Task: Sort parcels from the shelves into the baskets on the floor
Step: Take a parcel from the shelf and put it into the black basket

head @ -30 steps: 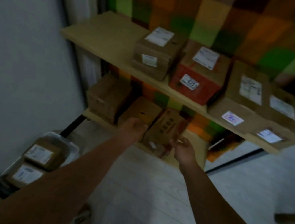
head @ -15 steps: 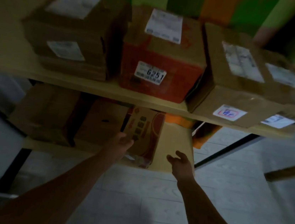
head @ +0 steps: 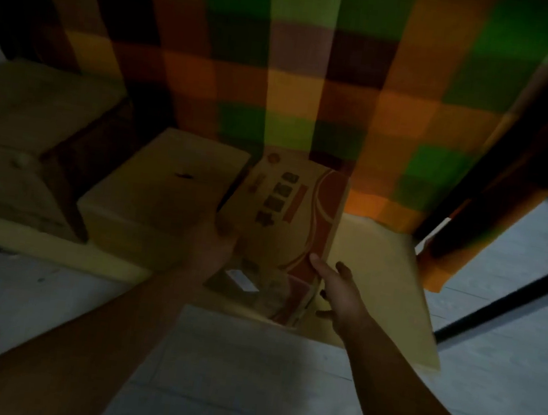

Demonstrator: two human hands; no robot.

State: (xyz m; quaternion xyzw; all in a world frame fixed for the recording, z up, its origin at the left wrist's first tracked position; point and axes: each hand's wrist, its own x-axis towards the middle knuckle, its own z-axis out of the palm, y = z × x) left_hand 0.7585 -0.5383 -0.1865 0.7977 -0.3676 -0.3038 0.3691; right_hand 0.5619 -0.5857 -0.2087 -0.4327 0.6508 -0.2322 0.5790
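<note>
Lower shelf, dim light, view blurred.

- Well to the left of the left grip: brown box [head: 20, 155] on the shelf, not touched.
- Just left of the left grip: plain box [head: 159, 200]. It sits very close to the parcel, with only a narrow gap between them.
- Left grip [head: 216, 245]: on the left edge of the printed box [head: 283, 229], thumb laid over the top face. The fingers are hidden in the gap, so I judge it to be holding.
- Printed box: between the two grips, on the shelf board [head: 378, 272]. Its near end is at the front edge and it sits skewed to the plain box. White label [head: 239, 279] on the near face.
- Right grip [head: 339, 284]: clasps the right edge, thumb on top, fingers spread down the side wall.
- Right of the right grip: bare board, then the checked curtain [head: 316, 74].

Baskets are not in view.

Risks, as judgement:
1. Hold is on the edges only, nothing under the base. If the parcel is heavy it may slip as it leaves the board and drop to the floor [head: 245, 376].
2. Left fingers are wedged in the gap. Pulling out could drag the plain box forward or pinch the fingers.
3. If the near end is already past the edge, an uneven pull could tip the box.
4. The label is poorly lit, so a misread would send the parcel to the wrong basket.
</note>
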